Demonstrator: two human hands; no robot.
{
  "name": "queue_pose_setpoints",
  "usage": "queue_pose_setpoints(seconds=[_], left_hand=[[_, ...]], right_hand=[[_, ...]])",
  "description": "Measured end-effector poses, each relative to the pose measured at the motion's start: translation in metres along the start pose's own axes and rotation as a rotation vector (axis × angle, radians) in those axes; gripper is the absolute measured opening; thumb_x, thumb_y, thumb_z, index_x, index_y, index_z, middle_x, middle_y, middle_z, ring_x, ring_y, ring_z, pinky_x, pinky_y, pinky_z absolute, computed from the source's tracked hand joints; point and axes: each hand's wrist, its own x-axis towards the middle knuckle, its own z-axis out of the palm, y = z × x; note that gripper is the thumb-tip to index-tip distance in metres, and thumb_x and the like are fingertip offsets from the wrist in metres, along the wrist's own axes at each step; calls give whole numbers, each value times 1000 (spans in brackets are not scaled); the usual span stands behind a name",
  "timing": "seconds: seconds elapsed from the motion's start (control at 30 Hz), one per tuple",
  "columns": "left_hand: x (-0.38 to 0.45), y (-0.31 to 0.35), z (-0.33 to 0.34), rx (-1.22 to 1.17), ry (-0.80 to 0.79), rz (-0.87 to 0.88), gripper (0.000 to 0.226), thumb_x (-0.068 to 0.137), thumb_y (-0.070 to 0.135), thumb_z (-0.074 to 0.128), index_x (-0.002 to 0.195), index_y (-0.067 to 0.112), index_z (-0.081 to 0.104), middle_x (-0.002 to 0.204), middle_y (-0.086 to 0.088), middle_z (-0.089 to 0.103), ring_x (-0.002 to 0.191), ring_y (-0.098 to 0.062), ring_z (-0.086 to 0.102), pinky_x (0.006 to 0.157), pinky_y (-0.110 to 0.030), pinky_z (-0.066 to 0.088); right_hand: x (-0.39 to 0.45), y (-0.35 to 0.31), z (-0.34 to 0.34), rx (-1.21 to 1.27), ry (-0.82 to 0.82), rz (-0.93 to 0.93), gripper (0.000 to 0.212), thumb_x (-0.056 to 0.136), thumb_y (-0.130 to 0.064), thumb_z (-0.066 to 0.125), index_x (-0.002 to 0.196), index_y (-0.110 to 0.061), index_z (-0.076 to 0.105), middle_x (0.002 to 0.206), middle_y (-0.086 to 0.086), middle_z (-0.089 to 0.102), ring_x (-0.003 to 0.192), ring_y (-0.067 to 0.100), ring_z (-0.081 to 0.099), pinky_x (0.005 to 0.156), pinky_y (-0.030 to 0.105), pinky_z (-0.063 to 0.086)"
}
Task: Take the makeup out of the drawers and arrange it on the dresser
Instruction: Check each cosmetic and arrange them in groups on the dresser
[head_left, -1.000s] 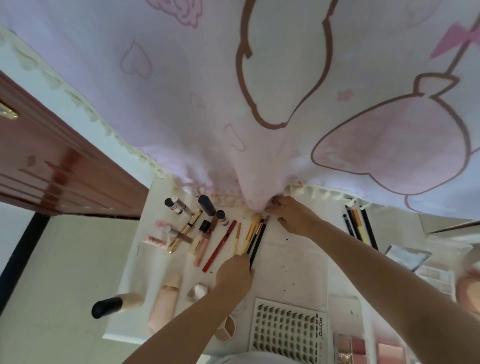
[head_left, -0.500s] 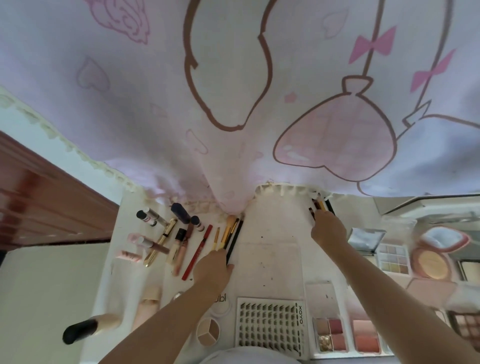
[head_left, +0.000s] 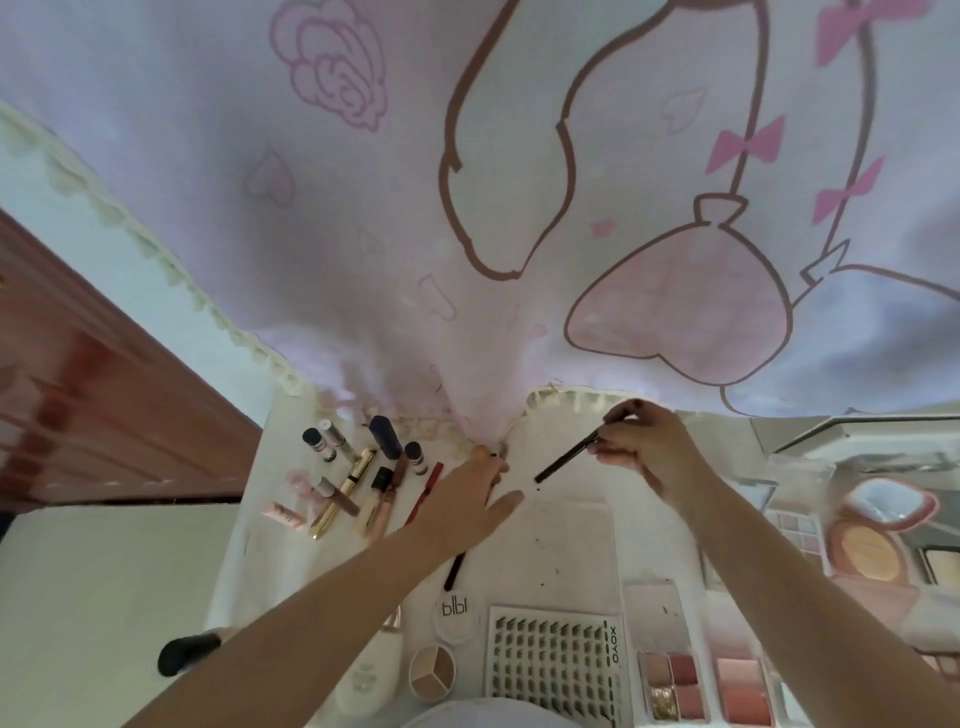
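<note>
While the left hand (head_left: 470, 501) is resting spread on the surface (head_left: 566, 525), the right hand (head_left: 654, 452) is pinching a black pencil (head_left: 566, 460), probably needing placement beside the row of brushes.

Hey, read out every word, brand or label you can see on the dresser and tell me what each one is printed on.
"blbl", as it appears from this angle, on the lid of the round white jar.
"XOYO", printed sideways along the right edge of the false lash tray.
Faint marks on the white bottle are too blurred to read.
The lipstick tubes show no legible text.
</note>
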Motion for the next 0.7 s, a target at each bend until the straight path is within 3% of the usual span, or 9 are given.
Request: queue_pose_setpoints(seconds=[0.07,0.17,0.23,0.33,0.43,0.53,0.7], left_hand=[[-3,10,-8,-112,-47,52,34,91,36,48,117,14,47,104,1,51,84,-8,49,70,-14,34],[-12,20,-20,-206,-75,110,9,94,22,44,89,17,49,74,6,48,62,-10,45,59,-17,37],[-18,20,-32,-150,-55,144,15,96,18,40,86,13,49,67,9,41,57,-5,38,53,-13,33],[-24,18,-54,36,-44,192,25,97,22,34,98,5,51,76,1,47,63,-8,39,57,-18,31],[-31,19,-79,233,-79,261,27,98,30,29,82,15,45,68,7,41,65,-11,40,63,-24,32],[-39,17,-103,369,-96,336,35,98,32,27,64,29,31,60,12,35,54,-1,33,56,-15,28],[-42,17,-122,422,-95,395,37,98,33,26,61,33,25,58,12,34,52,1,32,53,-9,28]], right_hand=[[-16,-1,12,100,-107,27,21,80,16,48,68,-1,51,51,10,64,51,20,67,47,22,54],[-33,-1,22,101,-194,18,22,80,17,49,66,1,55,55,12,66,53,22,68,48,24,54],[-41,-7,23,-104,-219,-33,21,79,14,54,65,-1,59,55,11,65,48,19,65,47,22,52],[-51,-17,27,-752,-297,-191,18,82,-1,58,69,-12,63,53,-3,57,40,5,52,43,12,41],[-63,-24,38,-1265,-440,-395,20,94,-21,43,89,-11,60,59,-10,46,50,3,41,49,11,35],[-76,-33,49,-1368,-495,-515,24,97,-24,35,93,-10,54,57,-11,40,49,1,36,55,8,36],[-87,-49,57,-1450,-539,-577,21,98,-25,32,78,-23,39,57,-12,36,50,0,33,59,5,35]])
